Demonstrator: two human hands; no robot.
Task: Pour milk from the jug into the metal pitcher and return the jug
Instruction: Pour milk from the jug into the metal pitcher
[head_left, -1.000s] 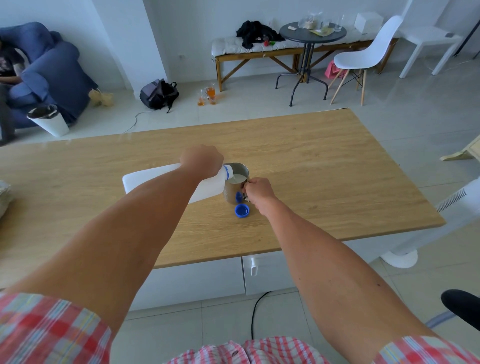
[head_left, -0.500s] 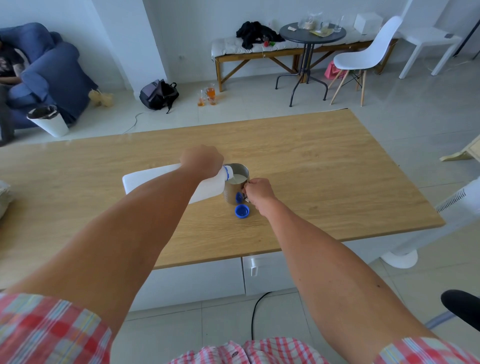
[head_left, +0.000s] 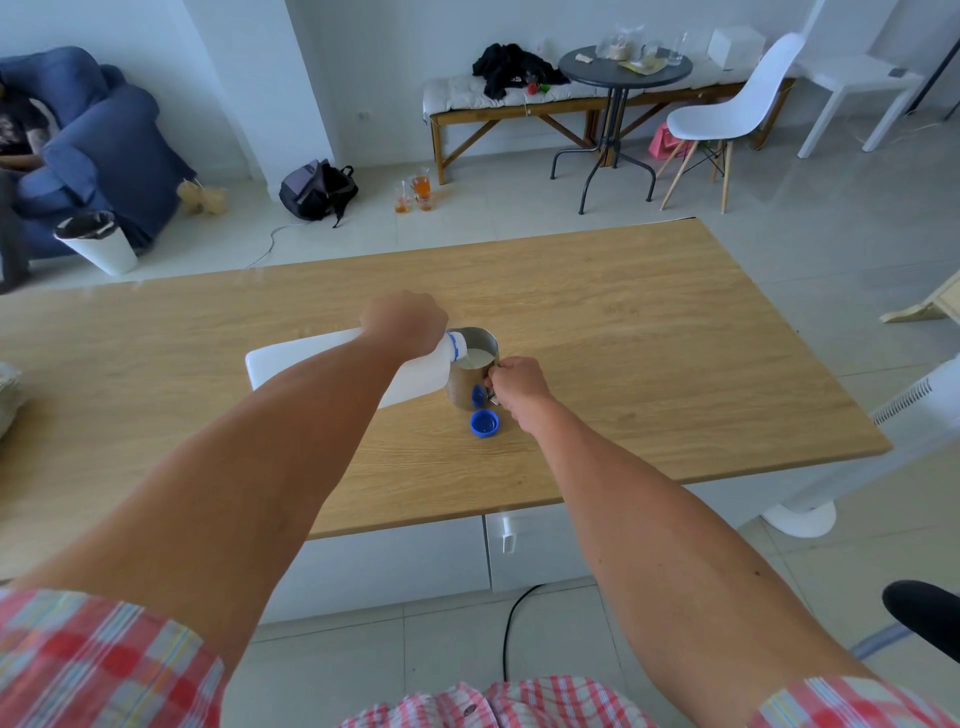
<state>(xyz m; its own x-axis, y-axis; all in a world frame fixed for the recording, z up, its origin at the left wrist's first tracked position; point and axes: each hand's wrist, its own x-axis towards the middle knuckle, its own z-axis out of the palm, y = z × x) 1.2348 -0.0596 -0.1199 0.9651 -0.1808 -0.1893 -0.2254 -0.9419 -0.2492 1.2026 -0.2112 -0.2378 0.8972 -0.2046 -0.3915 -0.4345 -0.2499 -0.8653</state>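
A white plastic milk jug (head_left: 306, 358) lies tipped nearly on its side above the wooden table (head_left: 649, 332), its blue-ringed mouth over the rim of the metal pitcher (head_left: 467, 387). My left hand (head_left: 405, 322) grips the jug near its neck. White milk shows inside the pitcher, close to the rim. My right hand (head_left: 517, 384) holds the pitcher's handle on its right side. The jug's blue cap (head_left: 484, 423) lies on the table just in front of the pitcher.
The table's near edge runs above white drawers (head_left: 415, 561). A white fan base (head_left: 800, 517) stands off the right corner, and a black chair part (head_left: 924, 613) shows at lower right. Beyond the table are a backpack (head_left: 317, 189), a bin (head_left: 98, 241) and a white chair (head_left: 727, 114).
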